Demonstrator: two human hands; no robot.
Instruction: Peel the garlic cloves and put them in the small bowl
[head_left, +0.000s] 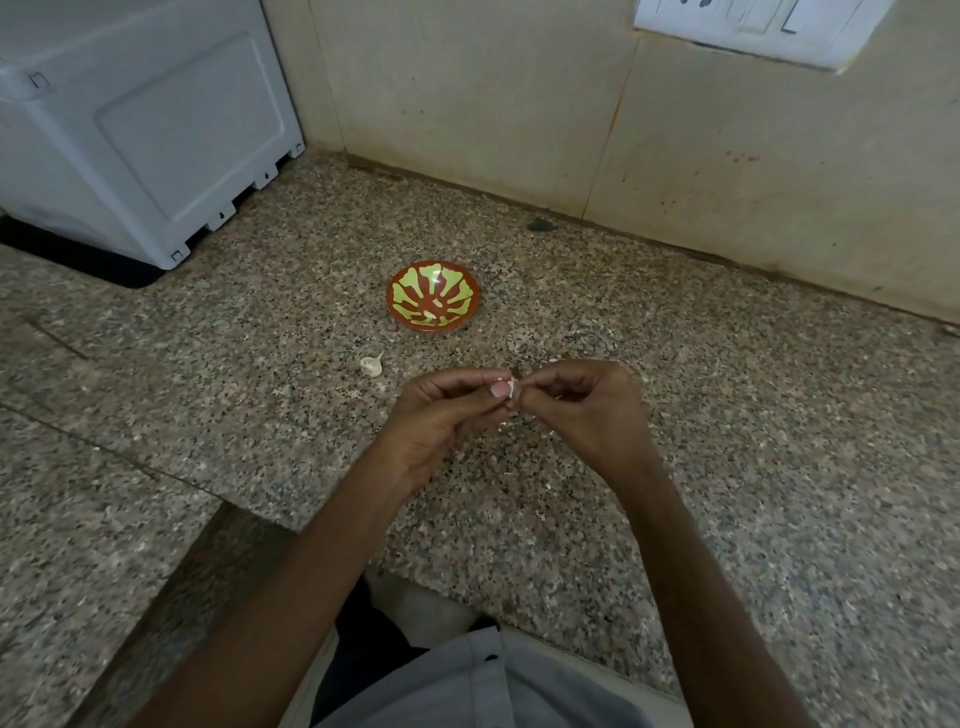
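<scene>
Dim, even indoor light with a warm yellowish cast covers the speckled counter (753, 426). Shadows are faint and soft, darkest under the white appliance (145, 130). 1 small glare spot marks the small bowl (410, 291). Wide-angle distortion bows the wall (519, 104) line. The bottom corners smear, and the garlic clove (513, 387) looks soft.

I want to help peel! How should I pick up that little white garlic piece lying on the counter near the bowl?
Pinch the garlic piece across its fat rounded body, coming straight down from above. It lies flat on the counter, apart from the bowl, with room on both sides. Its thin tail, pointing towards the bowl, looks too flimsy to hold.
</scene>
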